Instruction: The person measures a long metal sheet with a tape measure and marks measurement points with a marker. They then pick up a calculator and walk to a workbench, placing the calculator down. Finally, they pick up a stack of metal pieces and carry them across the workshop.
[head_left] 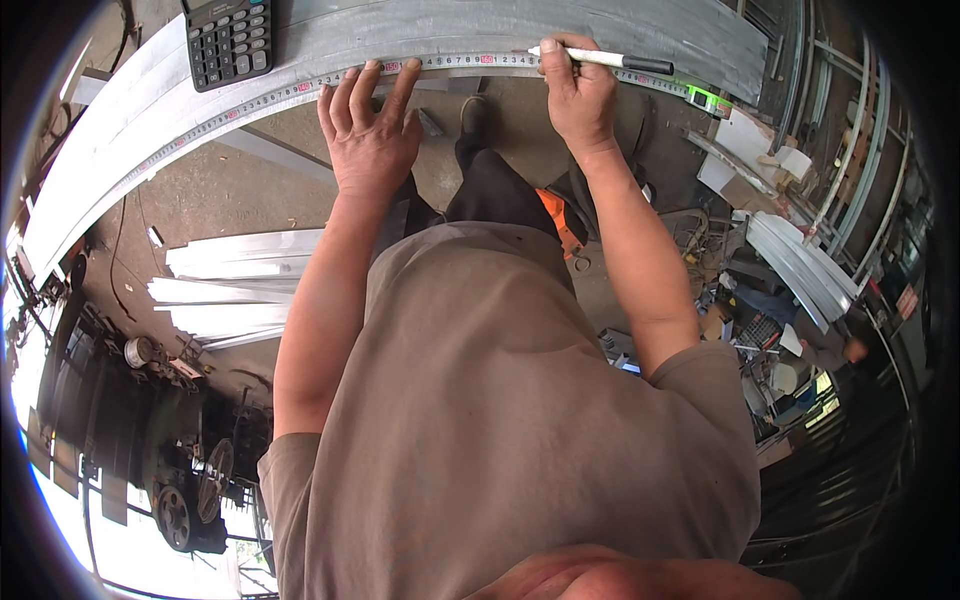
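A tape measure's pale blade (270, 96) runs along the near edge of the grey metal bars (420, 28), and its bright green case (708, 100) sits at the right end. My left hand (368, 140) lies with spread fingers, the fingertips resting on the blade and the bar edge. In my right hand (582, 100) a white marker pen (598, 57) is pinched between thumb and fingers, its tip pointing left and its black end to the right. The tip is just above the blade. A black calculator (228, 42) rests on the bars, left of my left hand.
On the floor at left lies a stack of pale metal strips (235, 285). Dark machinery with a wheel (173, 515) stands at lower left. An orange object (562, 222) is beside my legs. Tools and scraps clutter the right, near more metal strips (800, 265).
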